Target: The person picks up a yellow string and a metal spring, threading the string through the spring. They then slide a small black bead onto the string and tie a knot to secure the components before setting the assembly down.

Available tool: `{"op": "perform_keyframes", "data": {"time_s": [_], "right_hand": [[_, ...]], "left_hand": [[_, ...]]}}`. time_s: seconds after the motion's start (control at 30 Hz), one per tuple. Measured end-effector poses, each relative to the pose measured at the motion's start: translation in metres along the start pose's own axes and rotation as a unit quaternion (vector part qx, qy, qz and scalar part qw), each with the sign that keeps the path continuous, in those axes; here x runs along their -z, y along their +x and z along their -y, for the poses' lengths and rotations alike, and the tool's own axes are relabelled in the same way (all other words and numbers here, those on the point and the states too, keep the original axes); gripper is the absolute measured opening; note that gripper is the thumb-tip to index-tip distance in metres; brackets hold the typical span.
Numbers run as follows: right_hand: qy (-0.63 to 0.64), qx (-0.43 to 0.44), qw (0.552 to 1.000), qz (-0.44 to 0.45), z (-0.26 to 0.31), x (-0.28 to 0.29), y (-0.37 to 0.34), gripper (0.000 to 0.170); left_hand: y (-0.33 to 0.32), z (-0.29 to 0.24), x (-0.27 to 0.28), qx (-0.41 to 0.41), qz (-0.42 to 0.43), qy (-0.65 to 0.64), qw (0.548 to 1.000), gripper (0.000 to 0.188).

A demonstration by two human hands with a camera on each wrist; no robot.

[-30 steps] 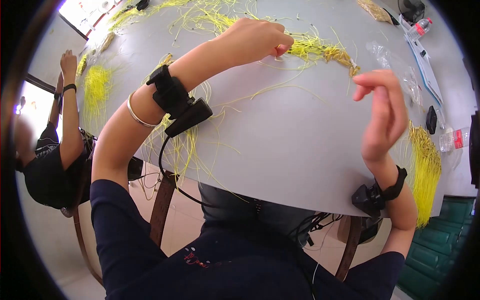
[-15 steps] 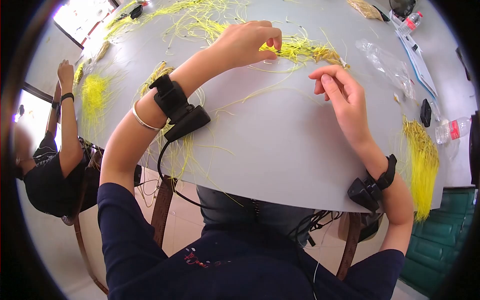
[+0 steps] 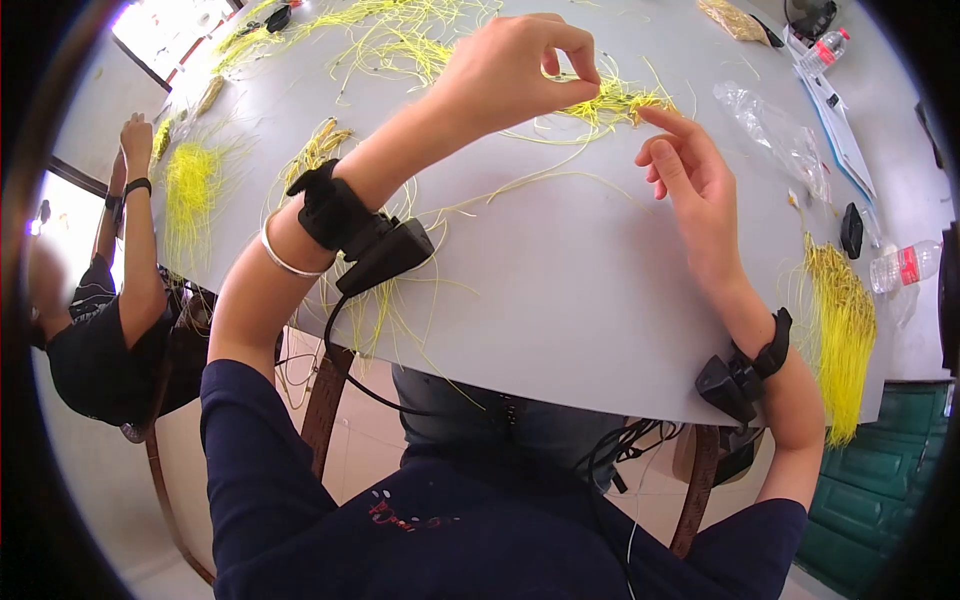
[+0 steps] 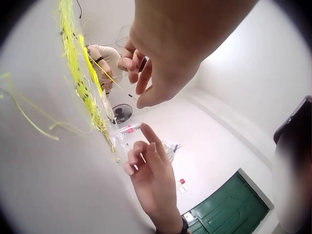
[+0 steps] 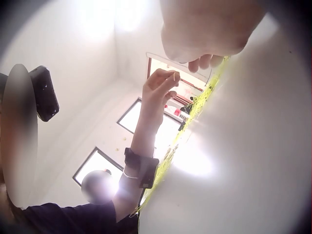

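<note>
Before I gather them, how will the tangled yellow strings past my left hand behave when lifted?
The yellow strings would probably flop, since they curve loosely. Being thin, they're likely light. Their many crossings suggest they may snag together.

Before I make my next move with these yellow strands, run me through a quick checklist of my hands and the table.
1. Right hand free: ok, nothing visible in its fingers.
2. Left hand gripping a strand: cannot tell; thumb and index finger come together, but any strand there is too fine to make out.
3. Loose yellow strands untangled: not ok, they spread and cross one another.
4. Yellow bundle on the right in order: ok, its strands lie side by side.
5. Clear plastic bag away from both hands: ok, it lies apart on the table.
</note>
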State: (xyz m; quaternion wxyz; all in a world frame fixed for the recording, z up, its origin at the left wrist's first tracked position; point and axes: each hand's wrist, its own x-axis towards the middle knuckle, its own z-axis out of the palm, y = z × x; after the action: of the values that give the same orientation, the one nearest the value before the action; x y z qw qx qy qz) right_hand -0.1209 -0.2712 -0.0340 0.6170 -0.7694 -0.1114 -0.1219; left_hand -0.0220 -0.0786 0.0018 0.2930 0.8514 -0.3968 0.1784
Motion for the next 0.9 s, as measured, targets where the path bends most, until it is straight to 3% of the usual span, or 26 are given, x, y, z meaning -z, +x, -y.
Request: {"op": "perform_keyframes", "data": {"time_s": [0.1,0.17,0.23,0.27,0.3,0.43,0.53,0.57,0.6,0.67,0.7,0.73,0.8,0.9], "right_hand": [[0.0,0.021,1.0,-0.003,0.002,-0.001,0.0,0.031],[0.0,0.054,0.998,0.011,0.0,-0.003,-0.002,0.03],[-0.001,0.089,0.996,0.025,0.003,-0.006,-0.004,0.029],[0.069,0.063,0.995,0.032,0.007,-0.008,-0.006,0.026],[0.138,0.037,0.989,0.039,0.01,-0.009,-0.008,0.023],[0.161,0.077,0.983,0.045,0.015,-0.004,-0.018,0.015],[0.045,0.11,0.97,0.213,0.032,-0.009,-0.034,0.009],[0.026,0.119,0.953,0.276,0.039,-0.014,-0.036,0.008],[0.027,0.119,0.953,0.276,0.038,-0.019,-0.039,0.008],[0.051,0.164,0.933,0.318,0.034,-0.025,-0.043,0.007],[0.049,0.088,0.937,0.335,0.042,-0.021,-0.044,0.008],[0.049,0.089,0.937,0.334,0.041,-0.019,-0.044,0.008],[0.075,0.034,0.958,0.274,0.039,-0.017,-0.045,0.01],[0.051,0.045,0.962,0.266,0.037,-0.013,-0.043,0.012]], "left_hand": [[-0.005,-0.02,0.005,0.016,0.005,-0.075,0.997,0.012],[-0.009,-0.033,0.007,0.136,0.111,-0.323,0.93,0.018],[-0.01,-0.043,0.0,0.131,0.114,-0.384,0.907,0.02],[-0.011,-0.047,-0.003,0.125,0.116,-0.444,0.88,0.022],[-0.01,-0.052,0.001,0.127,0.143,-0.436,0.879,0.021],[-0.003,-0.047,-0.007,0.174,0.136,-0.465,0.857,0.02],[0.008,-0.035,-0.02,0.236,0.127,-0.436,0.859,0.021],[0.013,-0.033,-0.025,0.238,0.123,-0.353,0.896,0.024],[0.017,-0.029,-0.033,0.239,0.124,-0.352,0.897,0.024],[0.025,-0.017,-0.057,0.092,0.159,-0.26,0.948,0.027],[0.029,-0.023,-0.062,0.057,0.164,-0.249,0.953,0.023],[0.033,-0.028,-0.067,0.057,0.165,-0.249,0.953,0.023],[0.037,-0.043,-0.076,-0.028,0.158,-0.062,0.985,0.018],[0.045,-0.059,-0.091,-0.055,0.116,-0.019,0.992,0.016]]}}
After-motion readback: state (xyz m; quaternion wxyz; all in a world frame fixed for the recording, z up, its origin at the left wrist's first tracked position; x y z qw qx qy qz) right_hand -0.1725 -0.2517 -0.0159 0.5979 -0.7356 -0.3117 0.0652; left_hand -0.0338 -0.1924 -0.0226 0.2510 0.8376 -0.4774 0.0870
